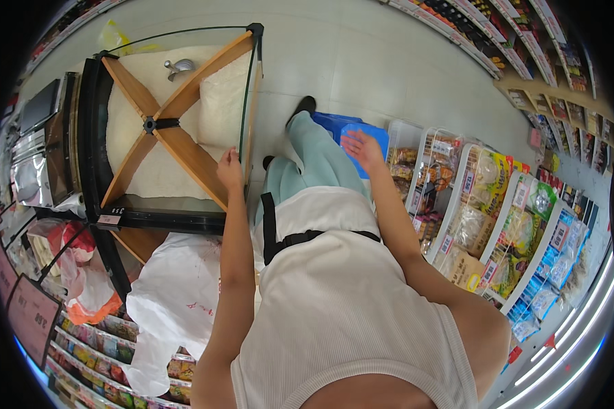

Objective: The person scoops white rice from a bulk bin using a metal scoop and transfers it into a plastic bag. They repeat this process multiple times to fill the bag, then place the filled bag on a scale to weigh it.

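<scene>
My left hand (230, 170) is beside the right edge of a glass-sided bin (249, 116), its fingers curled together with nothing seen in them. White grain (146, 163), which looks like rice, fills the bin, split into sections by crossed wooden dividers (191, 167). A metal scoop (179, 67) lies on the grain in the far section. To the right, my right hand (363, 150) hangs open with its fingers spread, holding nothing. It overlaps a blue object (375, 134), perhaps a basket or crate, near the floor; I cannot tell if they touch.
Wire racks of packaged foods (474, 204) stand along my right. White plastic bags (174, 293) hang in front of the bin's near side, above shelves of small packets (102, 347). More stocked shelves (525, 41) rise at the far right. Pale floor tiles (348, 48) lie ahead.
</scene>
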### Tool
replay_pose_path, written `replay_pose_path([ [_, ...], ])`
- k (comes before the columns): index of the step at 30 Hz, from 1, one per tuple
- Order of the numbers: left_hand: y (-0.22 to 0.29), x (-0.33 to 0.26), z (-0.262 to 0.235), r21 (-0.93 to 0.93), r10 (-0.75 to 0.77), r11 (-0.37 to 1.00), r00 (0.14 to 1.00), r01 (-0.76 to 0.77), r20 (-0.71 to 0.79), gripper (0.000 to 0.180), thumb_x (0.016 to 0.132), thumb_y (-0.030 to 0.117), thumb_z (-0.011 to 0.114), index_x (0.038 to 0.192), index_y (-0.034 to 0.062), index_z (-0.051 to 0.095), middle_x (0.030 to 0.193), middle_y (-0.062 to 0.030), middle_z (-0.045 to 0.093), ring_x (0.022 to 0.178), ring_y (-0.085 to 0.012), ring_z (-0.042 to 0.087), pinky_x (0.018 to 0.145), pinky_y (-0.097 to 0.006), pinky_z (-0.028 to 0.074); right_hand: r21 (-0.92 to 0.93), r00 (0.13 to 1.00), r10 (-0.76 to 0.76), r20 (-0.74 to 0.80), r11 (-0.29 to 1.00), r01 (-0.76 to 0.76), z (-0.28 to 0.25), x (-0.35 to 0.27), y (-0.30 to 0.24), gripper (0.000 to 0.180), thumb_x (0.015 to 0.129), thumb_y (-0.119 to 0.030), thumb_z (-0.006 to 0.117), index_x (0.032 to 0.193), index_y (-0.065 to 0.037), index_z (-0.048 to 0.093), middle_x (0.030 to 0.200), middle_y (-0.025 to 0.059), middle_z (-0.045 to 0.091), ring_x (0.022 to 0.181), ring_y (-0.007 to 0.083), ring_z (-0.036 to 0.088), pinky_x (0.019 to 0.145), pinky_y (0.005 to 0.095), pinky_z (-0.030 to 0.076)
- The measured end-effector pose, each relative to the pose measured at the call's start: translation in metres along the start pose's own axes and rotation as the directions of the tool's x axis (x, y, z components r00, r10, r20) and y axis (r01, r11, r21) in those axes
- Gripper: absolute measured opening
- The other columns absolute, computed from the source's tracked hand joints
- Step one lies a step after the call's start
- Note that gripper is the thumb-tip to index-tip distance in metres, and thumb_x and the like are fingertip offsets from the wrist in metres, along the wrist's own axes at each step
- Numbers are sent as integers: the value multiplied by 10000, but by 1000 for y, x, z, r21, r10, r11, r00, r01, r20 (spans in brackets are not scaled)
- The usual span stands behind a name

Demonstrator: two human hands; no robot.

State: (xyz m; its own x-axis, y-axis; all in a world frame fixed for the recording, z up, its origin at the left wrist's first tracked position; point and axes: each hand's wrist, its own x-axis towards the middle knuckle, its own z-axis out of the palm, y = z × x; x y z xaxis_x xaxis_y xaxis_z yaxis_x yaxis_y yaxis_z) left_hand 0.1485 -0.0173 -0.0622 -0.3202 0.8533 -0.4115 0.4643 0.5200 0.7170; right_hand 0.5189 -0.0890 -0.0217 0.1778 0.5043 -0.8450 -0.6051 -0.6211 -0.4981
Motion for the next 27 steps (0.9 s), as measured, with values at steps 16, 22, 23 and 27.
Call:
replay_pose_path([
  [16,-1,19,14,24,-105,994,994,105,14,335,960,237,503,1192,41,643,1047,-180,675,970,-276,637,852,-355,478,-644,993,114,-9,759,-93,36,166,-84,263,901,-265,649,1037,-40,665,1018,89,694,945,167,650,810,302,504],
  [22,-4,16,15,82,-230,970,973,229,4,346,930,241,515,1193,58,646,973,-198,679,931,-317,636,843,-375,479,-762,985,148,86,647,-31,90,214,-137,246,898,-277,650,994,-52,680,958,49,696,896,142,636,770,288,490],
  [23,-7,18,16,105,-253,962,967,252,-1,350,932,243,512,1195,55,643,981,-197,677,938,-317,634,850,-379,478,-771,978,167,129,636,-7,93,222,-139,249,902,-279,644,1011,-57,675,966,43,694,894,141,634,767,287,489],
  [27,-2,28,24,36,-292,954,951,297,-103,357,940,234,504,1223,54,625,1061,-194,652,999,-312,615,896,-387,465,-826,901,291,322,552,116,157,215,-133,293,935,-309,586,1105,-78,645,1037,45,679,926,148,632,786,288,484],
])
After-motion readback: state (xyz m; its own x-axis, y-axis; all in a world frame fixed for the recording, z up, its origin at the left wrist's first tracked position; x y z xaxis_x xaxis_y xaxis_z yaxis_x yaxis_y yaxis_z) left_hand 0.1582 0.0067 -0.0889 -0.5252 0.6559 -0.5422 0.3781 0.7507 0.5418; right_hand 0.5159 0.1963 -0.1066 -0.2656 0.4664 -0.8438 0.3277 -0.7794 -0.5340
